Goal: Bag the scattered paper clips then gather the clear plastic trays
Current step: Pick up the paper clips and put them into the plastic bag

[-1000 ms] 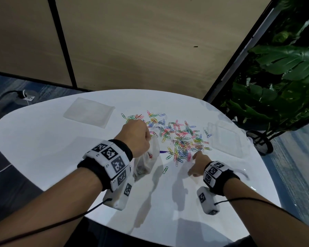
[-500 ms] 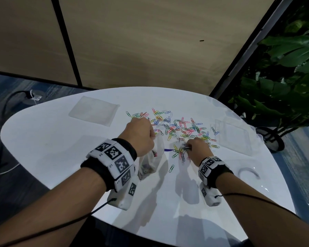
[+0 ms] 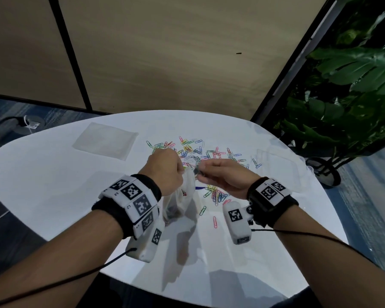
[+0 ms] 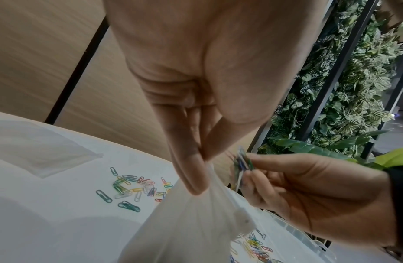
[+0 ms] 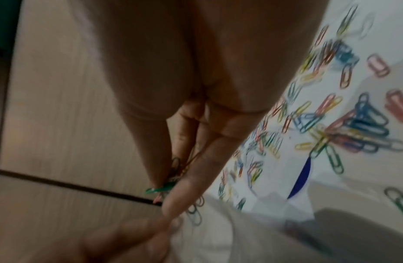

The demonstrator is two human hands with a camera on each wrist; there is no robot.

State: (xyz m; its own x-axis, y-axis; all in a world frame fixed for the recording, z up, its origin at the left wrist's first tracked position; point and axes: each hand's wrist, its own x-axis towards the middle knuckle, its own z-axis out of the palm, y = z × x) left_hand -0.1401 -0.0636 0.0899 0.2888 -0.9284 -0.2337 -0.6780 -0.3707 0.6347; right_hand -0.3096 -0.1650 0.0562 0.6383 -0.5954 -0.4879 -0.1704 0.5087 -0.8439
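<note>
Right hand (image 3: 227,175) risen from table (image 3: 53,185), pinching clips (image 4: 241,163) beside bag (image 3: 182,196), no legible writing

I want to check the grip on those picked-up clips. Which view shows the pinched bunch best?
The left wrist view: the bunch of clips sits sharp between the right hand's fingertips. The right wrist view shows it blurred; the head view only a dark speck.

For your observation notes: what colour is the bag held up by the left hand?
Translucent white bag; clearest in the left wrist view.

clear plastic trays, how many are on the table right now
2. One clear tray lies at the table's far left; the other clear tray sits far right, beyond the right hand. None seem hidden.
</note>
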